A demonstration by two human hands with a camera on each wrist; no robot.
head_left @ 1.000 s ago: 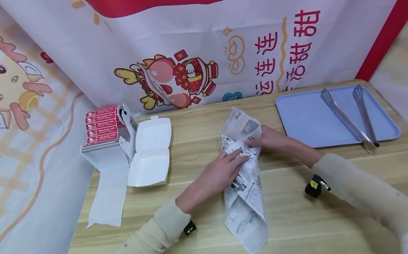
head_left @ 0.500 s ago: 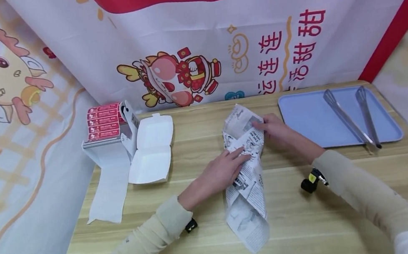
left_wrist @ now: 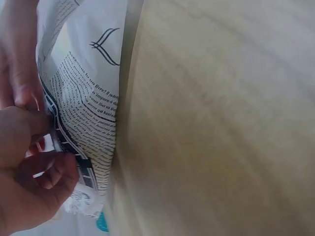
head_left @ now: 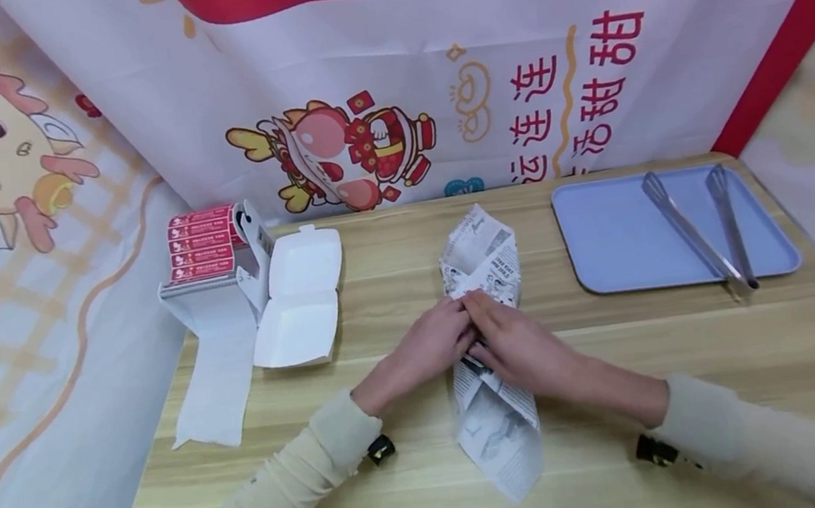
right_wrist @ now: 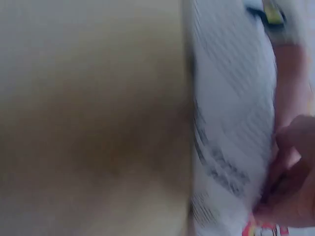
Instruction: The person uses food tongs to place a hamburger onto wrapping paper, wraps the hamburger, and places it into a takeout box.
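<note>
A long parcel of newspaper-print wrapping paper [head_left: 500, 444] lies in the middle of the wooden table, its sides folded inward and both ends tapering to loose points. Whatever it wraps is hidden. My left hand [head_left: 429, 345] and right hand [head_left: 532, 354] meet over its centre, fingertips together at the seam. In the left wrist view, curled left fingers [left_wrist: 64, 174] pinch the paper's folded edge beside a dark printed strip. The right wrist view is blurred; there the right hand [right_wrist: 295, 182] bends its fingers at the paper's upper edge.
At left stand a dispenser with a roll of red labels [head_left: 201, 244] and an open white takeaway box [head_left: 302, 325]. A blue tray [head_left: 602, 240] holds two metal tongs [head_left: 695, 234] at the back right. A printed cloth hangs behind the table.
My right hand has left the parcel's upper right edge and come down to its middle, joining the left. The left fingers, spread flat before, are now bent. The upper flap lies folded over.
</note>
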